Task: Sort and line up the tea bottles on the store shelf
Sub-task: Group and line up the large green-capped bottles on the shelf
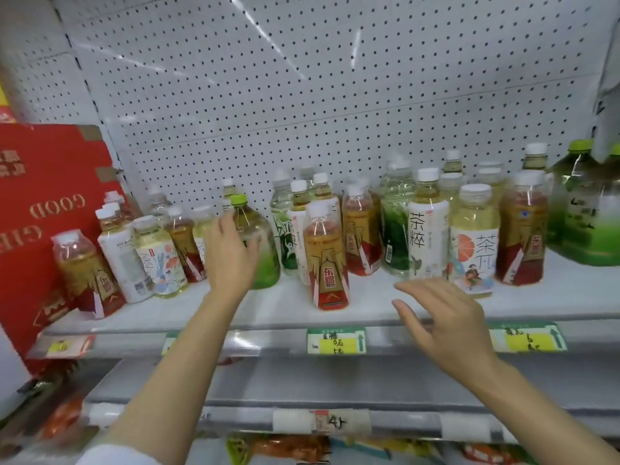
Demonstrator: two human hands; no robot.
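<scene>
Many tea bottles stand mixed on the white shelf (369, 307). My left hand (231, 256) lies against the left side of a green-capped bottle with a green label (265, 263), fingers fairly straight and thumb on its front. A red-and-gold labelled bottle (327, 260) stands alone near the front, in the middle. My right hand (443, 317) hovers open over the shelf's front edge, holding nothing, just below a white-labelled bottle (427, 229) and an orange-slice labelled bottle (474, 243). A large green-labelled bottle (587, 213) stands at the far right.
A red cardboard box (43, 203) leans at the shelf's left end. White pegboard (302, 95) backs the shelf. Price tags (335, 340) run along the front rail. Lower shelves hold other packaged goods (288, 448).
</scene>
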